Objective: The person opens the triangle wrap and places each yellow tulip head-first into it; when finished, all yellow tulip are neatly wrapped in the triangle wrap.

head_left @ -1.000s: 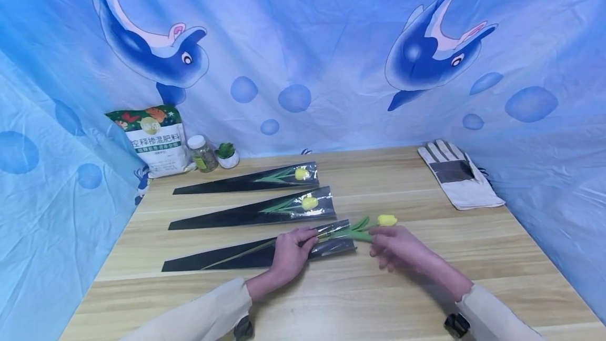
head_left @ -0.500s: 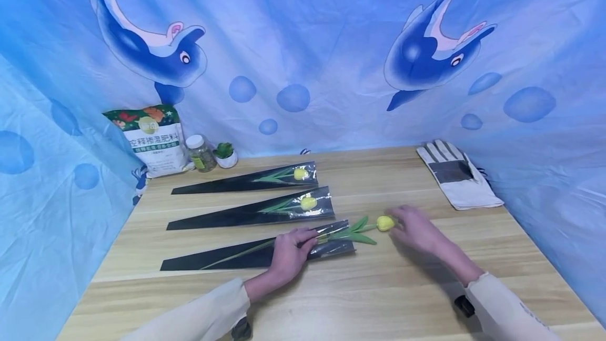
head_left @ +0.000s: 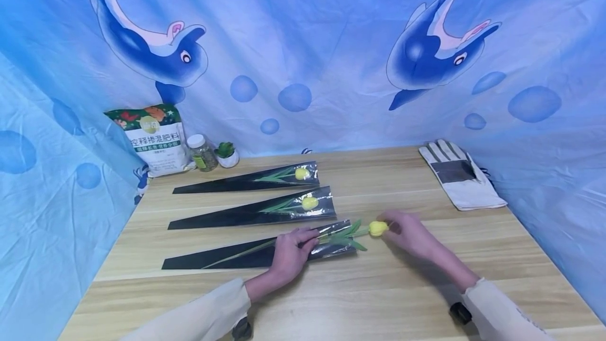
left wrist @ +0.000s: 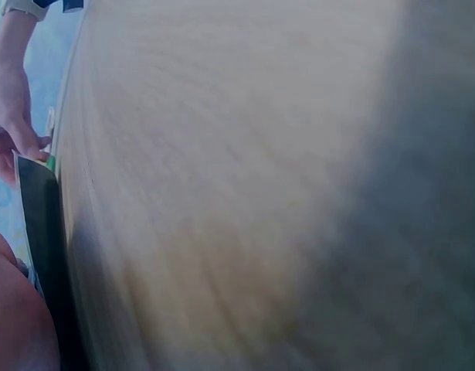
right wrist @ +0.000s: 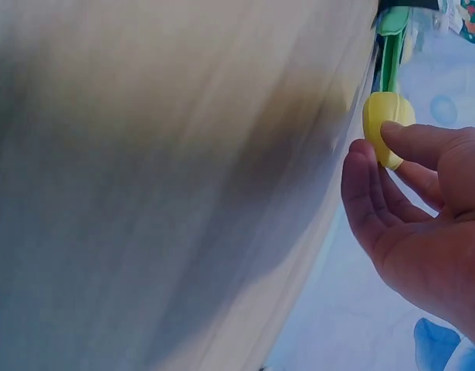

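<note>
My left hand [head_left: 290, 258] grips the lowest black-and-clear flower sleeve [head_left: 215, 258] near its wide right end. A yellow artificial tulip [head_left: 377, 229] lies partly in that sleeve. Its stem is inside, its green leaves [head_left: 349, 236] straddle the mouth, and its bloom sticks out to the right. With thumb and fingers my right hand [head_left: 411, 236] pinches the bloom, as the yellow tulip head [right wrist: 388, 124] in the right wrist view shows. In the left wrist view the dark sleeve [left wrist: 42, 224] runs along the left edge; the left fingertips are hidden there.
Two sleeves [head_left: 208, 220] with a yellow tulip [head_left: 301, 173] inside each lie farther back. Behind them stand a fertilizer bag [head_left: 161, 143], a lidded jar [head_left: 202, 154] and a small potted plant [head_left: 227, 154]. White work gloves [head_left: 461, 178] lie at the back right.
My right hand has gone from beside the leaves to the bloom and then shifted left. The tulip has slid left, deeper into the sleeve. My left hand stays in place.
</note>
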A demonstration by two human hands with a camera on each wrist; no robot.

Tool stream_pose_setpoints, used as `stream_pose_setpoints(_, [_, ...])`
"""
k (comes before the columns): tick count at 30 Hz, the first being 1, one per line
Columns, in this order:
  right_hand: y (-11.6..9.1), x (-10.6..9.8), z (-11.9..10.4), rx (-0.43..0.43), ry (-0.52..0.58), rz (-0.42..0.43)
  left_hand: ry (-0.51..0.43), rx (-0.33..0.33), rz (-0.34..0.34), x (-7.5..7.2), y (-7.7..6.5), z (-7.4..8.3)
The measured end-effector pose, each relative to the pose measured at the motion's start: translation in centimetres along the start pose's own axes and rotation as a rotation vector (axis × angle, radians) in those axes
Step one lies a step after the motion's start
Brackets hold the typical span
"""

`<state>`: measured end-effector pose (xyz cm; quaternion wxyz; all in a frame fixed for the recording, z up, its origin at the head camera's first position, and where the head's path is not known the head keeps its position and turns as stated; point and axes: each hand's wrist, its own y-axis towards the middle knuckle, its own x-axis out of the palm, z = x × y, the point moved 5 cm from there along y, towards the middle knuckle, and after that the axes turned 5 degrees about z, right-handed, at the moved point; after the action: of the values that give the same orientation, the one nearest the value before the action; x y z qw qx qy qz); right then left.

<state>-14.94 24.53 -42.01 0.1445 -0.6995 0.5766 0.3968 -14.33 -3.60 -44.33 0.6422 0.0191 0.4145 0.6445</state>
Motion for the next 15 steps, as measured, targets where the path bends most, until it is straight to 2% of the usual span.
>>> stream_pose_setpoints(7, [0.1,1.1,-0.7,-0.007,0.041,0.008,-0.01,0.012,0.006,0.0,0.0,0.2])
stream_pose_setpoints(15, [0.2,2.2,-1.6,0.023,0.096,-0.01,-0.018,0.012,0.007,0.1,0.0,0.4])
